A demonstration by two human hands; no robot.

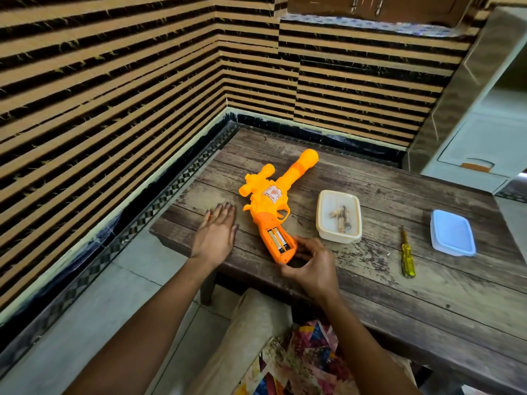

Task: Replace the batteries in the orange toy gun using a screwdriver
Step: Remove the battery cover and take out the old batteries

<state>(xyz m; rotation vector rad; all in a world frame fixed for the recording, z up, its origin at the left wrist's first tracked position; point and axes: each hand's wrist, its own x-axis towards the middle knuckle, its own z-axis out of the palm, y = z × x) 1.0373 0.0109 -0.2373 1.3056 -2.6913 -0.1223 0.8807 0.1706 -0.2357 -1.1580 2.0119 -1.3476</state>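
Head view: orange toy gun (271,206) lies flat on the wooden table (370,295), barrel pointing away from you, grip end near the front edge. Batt compartment (278,240) in the grip is open, cover not visible, two batteries (279,240) seated inside. Your right hand (309,265) is curled w/ fingertips pinching the butt of the grip, nothing else in it. Left hand (216,232) is spread flat, palm down, empty, just beside the gun, not touching it.

Likely step: getting the cells out or checking them. Keep the right pinch firm so the grip doesn't slide, bring the left over to lift one cell from its end. Note polarity first. Screwdriver (405,252) sits well to the right, between the open tub (338,236) w/ loose batts and the blue lid (452,238). Can't tell which cells are fresh.
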